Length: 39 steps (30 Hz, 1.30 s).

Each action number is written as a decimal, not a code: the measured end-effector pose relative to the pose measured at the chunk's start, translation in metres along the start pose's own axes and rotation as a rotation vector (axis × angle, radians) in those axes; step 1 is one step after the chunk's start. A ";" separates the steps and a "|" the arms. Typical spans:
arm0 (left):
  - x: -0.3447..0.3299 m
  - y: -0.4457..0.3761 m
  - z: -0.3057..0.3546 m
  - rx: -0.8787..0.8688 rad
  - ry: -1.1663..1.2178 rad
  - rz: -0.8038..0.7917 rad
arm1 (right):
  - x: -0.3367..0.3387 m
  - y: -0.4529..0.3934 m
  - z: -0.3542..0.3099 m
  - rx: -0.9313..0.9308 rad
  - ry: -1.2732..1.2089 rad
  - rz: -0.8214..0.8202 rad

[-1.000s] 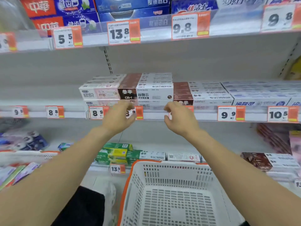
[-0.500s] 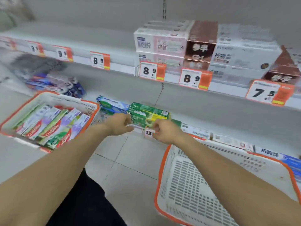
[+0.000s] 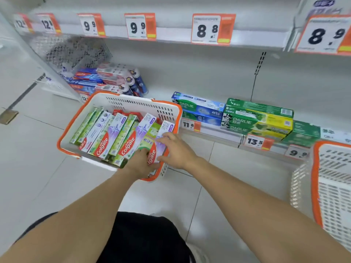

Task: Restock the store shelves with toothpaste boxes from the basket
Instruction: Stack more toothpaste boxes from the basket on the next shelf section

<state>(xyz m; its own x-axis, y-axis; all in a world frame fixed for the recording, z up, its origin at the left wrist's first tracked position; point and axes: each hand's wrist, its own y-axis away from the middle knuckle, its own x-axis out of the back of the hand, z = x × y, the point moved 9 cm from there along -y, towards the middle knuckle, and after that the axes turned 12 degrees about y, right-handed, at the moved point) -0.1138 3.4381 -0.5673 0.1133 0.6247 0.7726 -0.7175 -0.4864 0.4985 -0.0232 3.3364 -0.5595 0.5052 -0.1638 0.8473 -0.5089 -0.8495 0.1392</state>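
Note:
A white basket with an orange rim [image 3: 133, 100] stands on the floor at the left, filled with several green and purple Colgate toothpaste boxes [image 3: 114, 135]. Both my hands reach into its right end. My left hand [image 3: 141, 162] grips the near end of the rightmost green and purple box [image 3: 152, 147], thumb below and fingers on top. My right hand [image 3: 176, 149] lies beside it with fingers spread and fairly straight, the fingertips touching the same box further up. The bottom shelf [image 3: 218, 133] runs behind the basket.
Green and blue Darlie boxes [image 3: 256, 118] are stacked on the bottom shelf to the right of the basket. Blue and red toothpaste boxes [image 3: 106, 80] lie at its far left. A second white and orange basket [image 3: 332, 177] stands at the right edge. Price tags [image 3: 210, 28] line the shelf above.
My view has swung down and left from the upper shelves to the floor. Both hands have moved from the shelf edge into the full basket, onto a toothpaste box.

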 end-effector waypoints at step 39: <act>0.072 -0.096 -0.044 -0.032 -0.118 -0.351 | 0.113 -0.078 0.045 -0.399 0.163 -0.325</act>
<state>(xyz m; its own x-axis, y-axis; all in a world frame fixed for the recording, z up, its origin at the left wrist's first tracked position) -0.0668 3.5570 -0.5767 0.4334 0.6741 0.5980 -0.6421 -0.2346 0.7298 0.1046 3.3613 -0.4980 0.5821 0.1825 0.7923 -0.5856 -0.5820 0.5643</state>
